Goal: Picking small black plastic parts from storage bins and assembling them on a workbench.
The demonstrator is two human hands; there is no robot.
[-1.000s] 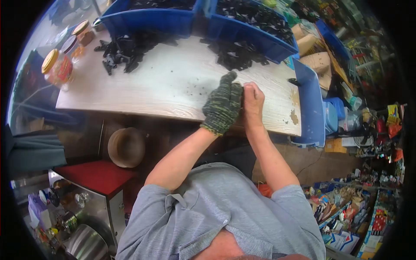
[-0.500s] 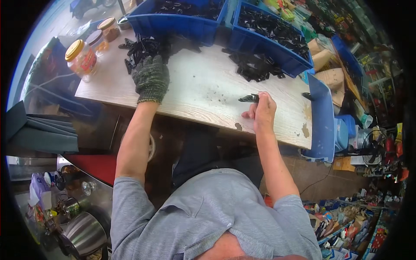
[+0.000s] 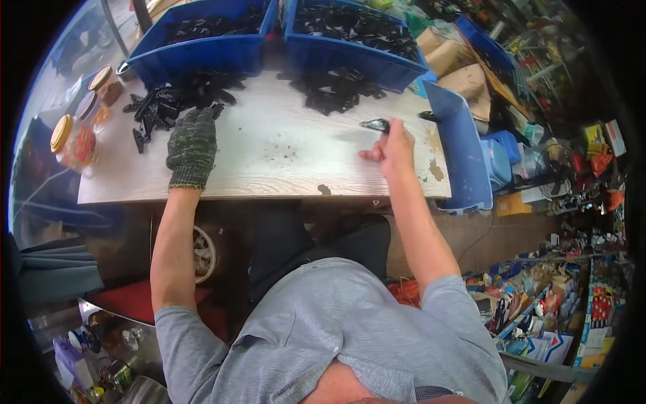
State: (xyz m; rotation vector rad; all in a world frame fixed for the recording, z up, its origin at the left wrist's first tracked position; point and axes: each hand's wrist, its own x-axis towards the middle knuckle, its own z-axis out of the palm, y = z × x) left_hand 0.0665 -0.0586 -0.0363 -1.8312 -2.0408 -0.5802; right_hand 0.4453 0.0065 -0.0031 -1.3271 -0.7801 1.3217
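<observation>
My left hand, in a dark green knitted glove, is at the near edge of a loose heap of small black plastic pieces. Its fingers are closed, and one black piece pokes out by the fingertips. Bare, my right hand pinches a pointed black plastic piece between thumb and index finger, just above the right part of the pale wood-patterned table. A second heap of flat black pieces lies between the hands, farther back.
Two blue bins full of black pieces stand along the back. Lidded jars line the table's left end. At the right end is a light blue plastic bin, with one black piece lying near it.
The whole view has turned, so the table sits farther left. My left hand has drawn back a little from the heap. My right hand still holds its piece, now tilted differently.
</observation>
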